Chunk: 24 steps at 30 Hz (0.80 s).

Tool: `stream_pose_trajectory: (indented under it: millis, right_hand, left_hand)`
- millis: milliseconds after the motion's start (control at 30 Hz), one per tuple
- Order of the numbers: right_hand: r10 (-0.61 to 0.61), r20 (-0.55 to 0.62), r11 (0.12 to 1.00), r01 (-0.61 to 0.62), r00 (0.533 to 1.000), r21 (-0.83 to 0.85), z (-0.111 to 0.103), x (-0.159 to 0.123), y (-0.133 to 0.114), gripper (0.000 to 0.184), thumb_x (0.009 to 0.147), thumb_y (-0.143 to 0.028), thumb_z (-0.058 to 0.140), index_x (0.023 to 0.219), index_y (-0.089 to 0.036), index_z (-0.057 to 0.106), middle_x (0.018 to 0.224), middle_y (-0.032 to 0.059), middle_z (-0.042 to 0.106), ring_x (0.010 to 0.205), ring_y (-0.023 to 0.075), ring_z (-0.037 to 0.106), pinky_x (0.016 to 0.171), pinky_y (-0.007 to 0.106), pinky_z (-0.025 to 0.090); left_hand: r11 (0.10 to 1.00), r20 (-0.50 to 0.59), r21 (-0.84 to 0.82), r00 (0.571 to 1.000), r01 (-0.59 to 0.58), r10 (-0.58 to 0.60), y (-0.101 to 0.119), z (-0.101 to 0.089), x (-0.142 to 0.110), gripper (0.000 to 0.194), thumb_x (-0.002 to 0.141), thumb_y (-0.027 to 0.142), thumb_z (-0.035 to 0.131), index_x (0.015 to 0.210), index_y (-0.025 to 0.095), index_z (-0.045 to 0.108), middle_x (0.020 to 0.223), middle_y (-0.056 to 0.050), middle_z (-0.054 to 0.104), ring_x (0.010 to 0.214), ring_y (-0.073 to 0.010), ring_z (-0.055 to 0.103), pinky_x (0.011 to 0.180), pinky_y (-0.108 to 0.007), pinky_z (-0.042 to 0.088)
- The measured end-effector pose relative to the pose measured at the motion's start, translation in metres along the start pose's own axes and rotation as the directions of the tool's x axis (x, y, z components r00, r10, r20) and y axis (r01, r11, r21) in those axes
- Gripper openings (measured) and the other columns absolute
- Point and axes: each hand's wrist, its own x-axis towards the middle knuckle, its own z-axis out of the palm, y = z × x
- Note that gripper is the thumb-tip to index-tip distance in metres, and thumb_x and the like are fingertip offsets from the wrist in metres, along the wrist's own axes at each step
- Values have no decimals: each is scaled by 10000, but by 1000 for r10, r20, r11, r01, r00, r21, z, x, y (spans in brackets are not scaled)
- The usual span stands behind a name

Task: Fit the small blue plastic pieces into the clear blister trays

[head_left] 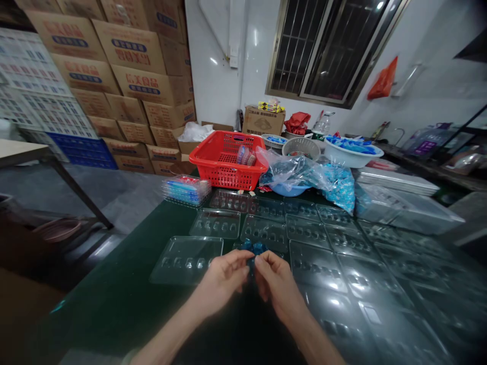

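My left hand (223, 272) and my right hand (274, 276) meet over the near middle of the green table. Their thumbs and fingertips are closed in a pinch on a small crumpled blue plastic piece (254, 247), whose lower part the fingers hide. Beneath it lies a clear plastic tray, largely covered by my hands. Another clear tray (175, 253) with a row of small moulded pockets is left of my left hand. Beyond my fingertips sits a similar tray (264, 230). Beside my right hand, more clear trays (317, 263) spread in rows to the right.
A red basket (232, 175) stands at the table's far side, with a stack of packed clear trays (186, 190) to its left. Blue wrapped pieces fill a plastic bag (337, 185) and a white basin (352, 157). Cardboard boxes (140, 83) are piled behind at left.
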Motion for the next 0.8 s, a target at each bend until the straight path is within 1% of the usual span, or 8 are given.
stream_pose_trajectory:
  millis: [133,267,367,433,533,600,700,800]
  right_hand:
    - [32,4,999,-32,999,-10,3,2,-1,258,782,-384,508,664,-159,463,480,-73,428,348,30,341,293,136,228]
    - [91,-55,995,-94,994,-37,5,5,-1,218,733,-344,561,661,-157,474,439,-84,414,322,31,331,275,132,217]
    - [114,-64,992,-117,991,-39,4,8,1,197,712,-317,571,653,-161,467,419,-87,404,311,34,318,265,133,208]
    - [109,-56,992,-111,993,-51,4,9,4,193,721,-310,551,640,-161,459,413,-87,394,305,30,297,263,134,191]
    - [75,-56,994,-79,996,-77,5,10,6,172,732,-270,509,616,-164,438,417,-88,381,308,24,272,274,136,170]
    - [56,-64,995,-60,996,-74,6,10,5,135,721,-225,483,612,-168,425,424,-91,372,322,24,272,288,133,165]
    - [78,-67,991,-84,995,-99,9,10,2,82,680,-181,456,606,-171,423,415,-92,374,319,25,271,295,133,160]
    - [86,-42,975,-93,995,-204,11,11,2,82,646,-174,452,572,-172,416,389,-89,390,295,27,285,298,138,172]
  left_hand:
    - [991,-53,129,998,-23,30,-7,2,-2,286,811,236,430,1057,138,538,701,-7,524,562,-98,492,524,-230,423]
    - [896,-119,417,968,-153,221,-14,3,-1,271,796,179,436,1035,160,561,788,-34,528,653,-116,507,581,-233,424]
    - [822,-93,522,943,-227,319,-15,4,0,282,793,141,421,1031,172,568,819,-46,530,698,-124,517,616,-233,427]
    - [807,-71,541,943,-236,324,-15,3,0,280,801,137,405,1020,174,577,820,-51,528,715,-129,522,627,-232,428]
    - [827,-54,518,956,-219,287,-13,3,-2,255,807,158,410,977,172,599,800,-49,534,704,-128,530,609,-221,421]
    - [873,-60,452,970,-182,234,-11,3,-2,240,808,190,425,966,171,605,795,-44,552,690,-125,535,594,-213,417]
    - [954,-93,296,993,-38,69,-8,1,-2,252,803,274,447,958,143,597,722,-31,572,611,-114,524,533,-203,410]
    - [971,-82,217,993,97,-80,-4,-3,-1,282,785,328,456,870,100,597,589,-14,552,512,-108,492,442,-191,373]
